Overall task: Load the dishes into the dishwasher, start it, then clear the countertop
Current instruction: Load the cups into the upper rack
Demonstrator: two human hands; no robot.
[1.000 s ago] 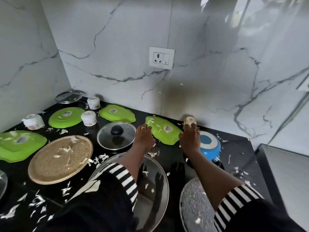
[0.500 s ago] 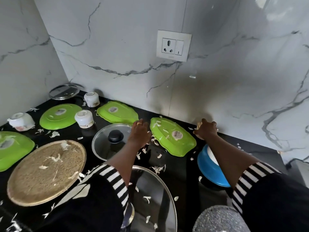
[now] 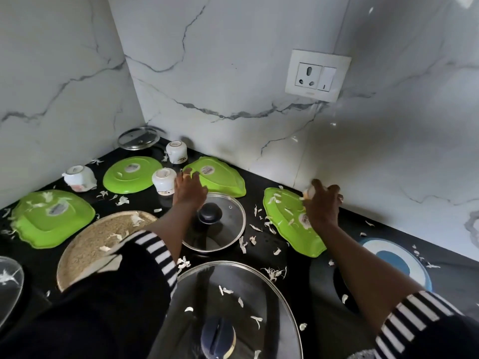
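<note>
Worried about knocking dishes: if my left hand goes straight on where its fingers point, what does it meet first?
Probably the upside-down green plate by the wall; the left hand seems to reach its edge, though depth is unclear.

- Glossy black stone tabletop [image 3: 388, 234].
- Four upturned bright green plastic plates: far-left plate [image 3: 51, 218], round back plate [image 3: 132, 174], leaf-shaped plate [image 3: 220, 177], right-hand plate [image 3: 287, 221].
- Small white ceramic cups: two upside down, the back cup [image 3: 176, 151] and the nearer cup [image 3: 163, 181]; a tipped cup [image 3: 79, 177] lies at the left.
- Round glass lids: corner lid [image 3: 138, 138], black-knobbed lid [image 3: 215, 224], large near lid [image 3: 233, 307].
- Round tan tray [image 3: 98, 242].
- Upturned blue-and-white bowl [image 3: 396, 260].
- White shredded scraps [image 3: 274, 272], scattered across the tabletop and dishes.
</note>
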